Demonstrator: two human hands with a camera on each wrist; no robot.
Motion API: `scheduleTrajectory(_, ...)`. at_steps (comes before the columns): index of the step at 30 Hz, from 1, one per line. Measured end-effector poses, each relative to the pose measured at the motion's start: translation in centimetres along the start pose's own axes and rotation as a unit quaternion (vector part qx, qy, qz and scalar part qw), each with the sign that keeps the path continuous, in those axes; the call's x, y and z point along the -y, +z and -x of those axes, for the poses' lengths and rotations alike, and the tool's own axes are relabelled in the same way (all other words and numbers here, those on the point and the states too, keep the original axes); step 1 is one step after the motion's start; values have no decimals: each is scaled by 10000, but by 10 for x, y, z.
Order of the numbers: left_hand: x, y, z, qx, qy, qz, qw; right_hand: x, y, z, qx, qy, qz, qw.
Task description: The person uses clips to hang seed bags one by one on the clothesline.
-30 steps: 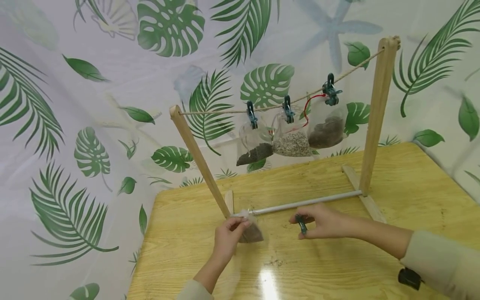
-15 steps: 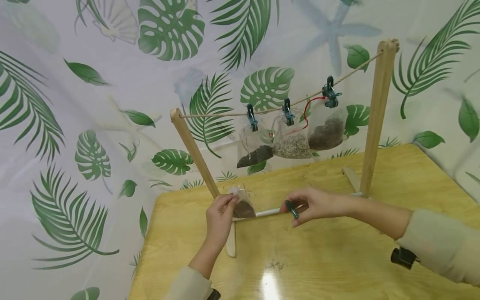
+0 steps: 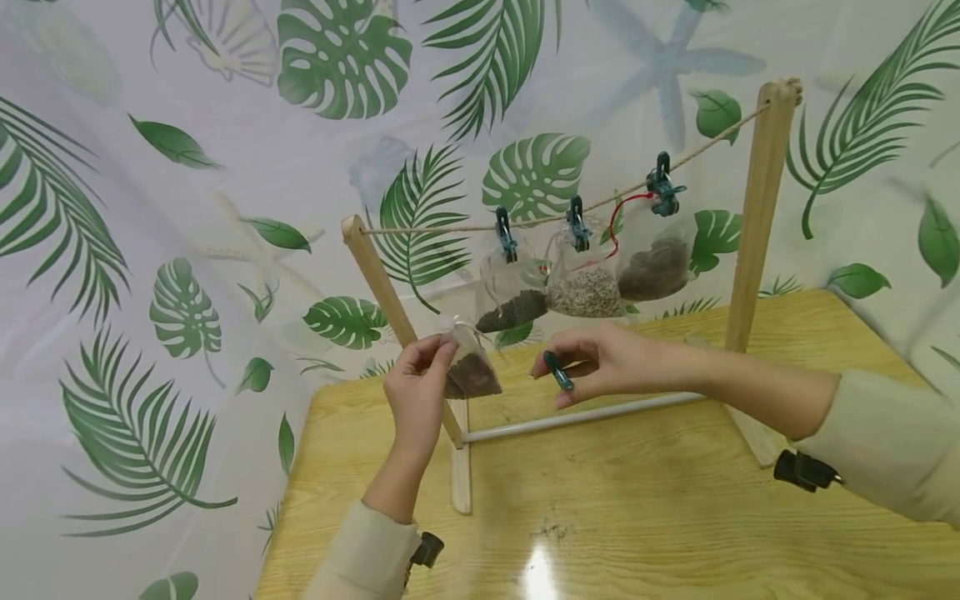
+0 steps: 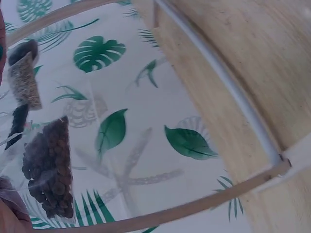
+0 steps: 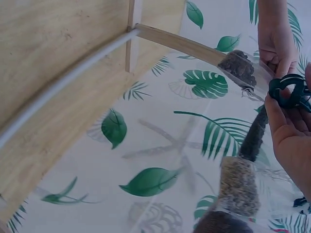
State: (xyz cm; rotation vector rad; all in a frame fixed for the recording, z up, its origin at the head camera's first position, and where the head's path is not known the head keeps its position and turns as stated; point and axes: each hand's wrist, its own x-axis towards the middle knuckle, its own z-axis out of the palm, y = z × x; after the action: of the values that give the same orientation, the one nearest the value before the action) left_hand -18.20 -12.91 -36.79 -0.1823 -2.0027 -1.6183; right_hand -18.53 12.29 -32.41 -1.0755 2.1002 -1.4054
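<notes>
Between thumb and fingers, my left hand (image 3: 418,385) pinches the top of a clear plastic bag (image 3: 472,373) of dark brown pieces, raised beside the left post. In the left wrist view the pieces in this bag (image 4: 51,170) look rounded and lumpy. My right hand (image 3: 600,362) holds a dark green clip (image 3: 558,372) by its handles, just right of the bag and apart from it. Above the hands a rope (image 3: 442,228) carries three clipped bags: one with black contents (image 3: 517,310), one with speckled grain (image 3: 585,292), one with dark brown contents (image 3: 656,268).
Wooden posts, left (image 3: 382,287) and right (image 3: 757,217), hold the rope and stand on feet joined by a white rod (image 3: 585,419). Dark crumbs (image 3: 553,530) lie on the wooden table (image 3: 637,517). A leaf-printed cloth (image 3: 150,250) hangs behind.
Both hands have risen from near the table toward the rope. The bag has come up with the left hand, the clip with the right, which has also shifted left.
</notes>
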Motion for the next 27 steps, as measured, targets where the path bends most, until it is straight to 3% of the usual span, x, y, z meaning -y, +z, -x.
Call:
scheduleTrajectory(3, -8, -1, -6, -200, -310, 449, 9983, 12, -3, -3, -138, 3, 172, 9998)
scheduleTrajectory(9, -24, 5, -19, -467, -122, 937, 9944, 38, -11, -10, -563, 1, 808, 9951)
scheduleTrajectory(13, -34, 10, -29, -574, 127, 1088, 9923, 57, -14, -18, -992, -867, 1242, 9835)
scheduleTrajectory(17, -42, 13, -39, -656, 288, 1231, 9898, 79, -19, -29, -1683, -2012, 1552, 9524)
scheduleTrajectory(19, -45, 14, -42, -723, 253, 1345, 9880, 90, -23, -36, -1924, -2227, 1547, 9431)
scheduleTrajectory(22, -49, 17, -45, -837, 76, 1598, 9836, 106, -30, -46, -2128, -2103, 1479, 9427)
scheduleTrajectory(27, -55, 27, -49, -895, -91, 1942, 9768, 123, -42, -61, -2381, -1515, 1358, 9497)
